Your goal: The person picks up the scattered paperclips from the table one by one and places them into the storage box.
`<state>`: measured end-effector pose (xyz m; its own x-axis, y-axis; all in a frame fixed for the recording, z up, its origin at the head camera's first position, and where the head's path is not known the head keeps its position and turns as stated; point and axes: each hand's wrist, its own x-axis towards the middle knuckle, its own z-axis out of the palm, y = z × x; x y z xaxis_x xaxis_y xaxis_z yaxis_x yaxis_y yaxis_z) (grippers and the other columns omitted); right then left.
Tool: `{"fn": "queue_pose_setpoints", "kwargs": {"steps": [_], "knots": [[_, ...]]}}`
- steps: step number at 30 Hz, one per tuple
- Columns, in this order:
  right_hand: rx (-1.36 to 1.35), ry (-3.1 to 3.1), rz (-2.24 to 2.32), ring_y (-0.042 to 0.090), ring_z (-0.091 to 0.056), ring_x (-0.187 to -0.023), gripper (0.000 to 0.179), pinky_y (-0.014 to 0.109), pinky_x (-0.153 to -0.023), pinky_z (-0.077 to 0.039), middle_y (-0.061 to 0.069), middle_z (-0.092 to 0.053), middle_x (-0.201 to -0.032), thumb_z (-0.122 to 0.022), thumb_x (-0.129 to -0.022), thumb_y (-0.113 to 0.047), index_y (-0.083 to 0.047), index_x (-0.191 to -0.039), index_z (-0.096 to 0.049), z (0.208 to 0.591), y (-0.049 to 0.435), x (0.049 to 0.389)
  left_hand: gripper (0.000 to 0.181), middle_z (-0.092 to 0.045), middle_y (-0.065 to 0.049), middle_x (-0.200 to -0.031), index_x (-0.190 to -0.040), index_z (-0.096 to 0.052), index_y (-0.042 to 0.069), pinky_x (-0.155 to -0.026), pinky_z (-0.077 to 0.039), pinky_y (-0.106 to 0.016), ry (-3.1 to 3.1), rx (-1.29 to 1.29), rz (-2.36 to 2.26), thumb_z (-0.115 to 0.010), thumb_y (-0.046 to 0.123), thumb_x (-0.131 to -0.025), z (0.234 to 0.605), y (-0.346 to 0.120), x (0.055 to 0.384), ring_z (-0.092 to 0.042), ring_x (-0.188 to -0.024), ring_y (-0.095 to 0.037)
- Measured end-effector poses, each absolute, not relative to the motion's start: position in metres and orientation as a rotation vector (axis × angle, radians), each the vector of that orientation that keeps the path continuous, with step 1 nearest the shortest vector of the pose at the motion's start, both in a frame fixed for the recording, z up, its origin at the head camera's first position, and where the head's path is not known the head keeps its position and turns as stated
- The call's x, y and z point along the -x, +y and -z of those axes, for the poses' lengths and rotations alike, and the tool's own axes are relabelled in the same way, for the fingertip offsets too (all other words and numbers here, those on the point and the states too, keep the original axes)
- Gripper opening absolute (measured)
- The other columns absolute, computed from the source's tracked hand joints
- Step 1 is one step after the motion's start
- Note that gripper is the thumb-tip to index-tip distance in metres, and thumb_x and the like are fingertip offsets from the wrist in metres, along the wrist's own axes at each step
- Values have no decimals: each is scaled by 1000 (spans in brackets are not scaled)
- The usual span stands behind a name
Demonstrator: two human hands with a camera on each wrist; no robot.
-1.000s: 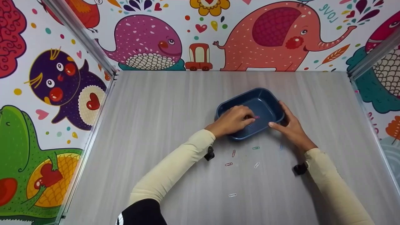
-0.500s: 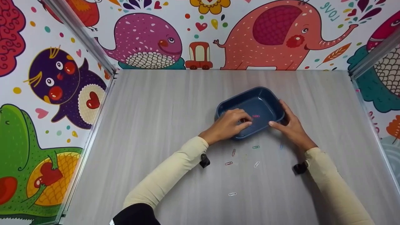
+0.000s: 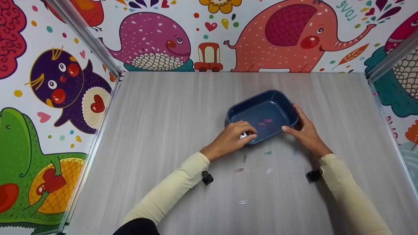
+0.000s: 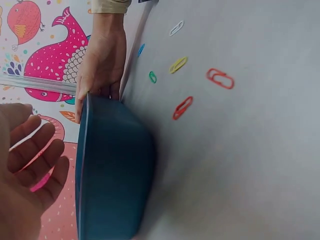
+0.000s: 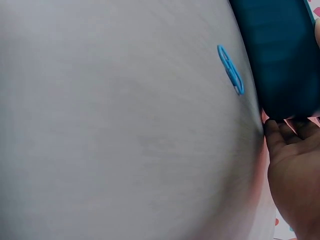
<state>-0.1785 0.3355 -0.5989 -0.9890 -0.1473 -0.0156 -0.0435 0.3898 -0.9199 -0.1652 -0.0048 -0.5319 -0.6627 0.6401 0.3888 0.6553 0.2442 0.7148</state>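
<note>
A dark blue plastic tray [image 3: 277, 114] sits at an angle on the table. My right hand [image 3: 303, 133] grips its right end, thumb at the rim and fingers along the outer side. Over the near left rim is my left hand [image 3: 230, 138], its fingers loosely bent with a gap to the thumb in the left wrist view. A small white patch shows in that gap in the head view; what it is, I cannot tell. Inside the tray lie a pink paper clip [image 3: 268, 120], a reddish paper clip [image 3: 261, 124] and a blue paper clip [image 3: 262, 130].
Loose paper clips lie on the near side: a green paper clip [image 3: 268, 153], a red paper clip [image 3: 239, 170], a white paper clip [image 3: 243, 202], a yellow paper clip [image 4: 178, 64], a blue paper clip [image 5: 230, 70] and others. Printed wall panels [image 3: 156, 42] bound the table.
My left hand has drawn back leftward and nearer from over the tray's middle to its near left rim, uncovering paper clips inside. The right hand and the tray have stayed put.
</note>
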Motion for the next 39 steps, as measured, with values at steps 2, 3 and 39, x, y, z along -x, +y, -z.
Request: {"fn": "queue_pose_setpoints", "kwargs": {"steps": [2, 3, 39], "knots": [[171, 2543, 1671, 34, -18, -168, 102, 54, -133, -21, 6, -16, -184, -83, -101, -21, -25, -178, -16, 599, 335, 178, 12, -76, -8, -105, -112, -79, 3, -86, -60, -41, -2459, 1263, 1457, -72, 13, -108, 535, -8, 162, -69, -97, -19], [169, 2545, 1668, 34, -18, -168, 102, 54, -133, -21, 6, -16, -184, -83, -101, -21, -25, -178, -16, 599, 335, 178, 13, -76, -8, -105, -112, -79, 4, -85, -61, -42, -2459, 1251, 1471, -72, 13, -109, 536, -10, 161, -69, -96, -18], [186, 2539, 1695, 35, -18, -168, 101, 53, -133, -21, 7, -15, -184, -82, -101, -17, -24, -178, -17, 600, 335, 179, 11, -77, -6, -102, -109, -81, 0, -81, -57, -32, -2540, 1015, 1646, -77, 9, -105, 594, -39, 113, -65, -92, -13]]}}
